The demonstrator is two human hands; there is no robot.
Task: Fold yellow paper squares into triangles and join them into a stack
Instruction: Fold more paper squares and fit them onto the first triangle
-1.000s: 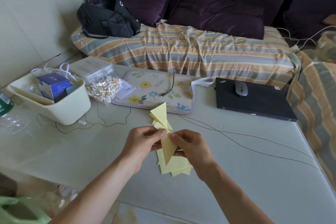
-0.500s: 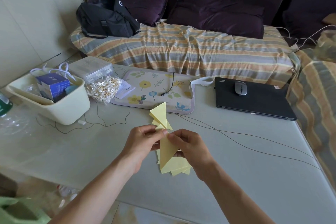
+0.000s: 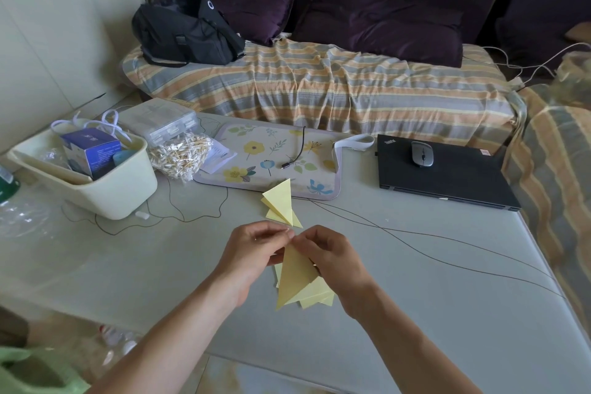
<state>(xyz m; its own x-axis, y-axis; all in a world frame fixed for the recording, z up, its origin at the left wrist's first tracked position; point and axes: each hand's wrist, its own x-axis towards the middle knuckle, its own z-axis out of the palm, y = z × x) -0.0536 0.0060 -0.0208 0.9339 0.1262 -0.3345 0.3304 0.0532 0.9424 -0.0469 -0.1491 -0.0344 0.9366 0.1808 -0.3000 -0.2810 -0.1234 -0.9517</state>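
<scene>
Head view looks down on a pale grey table [image 3: 415, 313] where both hands meet near the middle. The left hand [image 3: 252, 253] and the right hand [image 3: 332, 257] each pinch the top corner of a folded yellow paper triangle [image 3: 295, 277], thumb and forefinger pressed together on it, the fingertips of the two hands touching at that corner. The triangle hangs down from the pinch, its wide edge low and tilted toward the left. Under it, flat on the table, lies a small pile of yellow paper squares [image 3: 315, 296] — partly hidden by the triangle and the right hand, so how many sheets it holds cannot be told. Just beyond the hands sits a stack of joined yellow triangles [image 3: 281, 203], one point raised toward a floral mat [image 3: 275, 153].

On the mat lies a short black cable [image 3: 297, 152]. To the left stand a cream plastic bin [image 3: 105, 185] with a blue box [image 3: 91, 152] inside, and beside it a clear bag of cotton swabs [image 3: 179, 155]. On the right a closed black laptop [image 3: 447, 177] carries a grey mouse [image 3: 422, 153]. Thin dark wires [image 3: 415, 243] cross the table. Behind it, a sofa with a striped cover [image 3: 319, 89] holds a black bag [image 3: 185, 32].
</scene>
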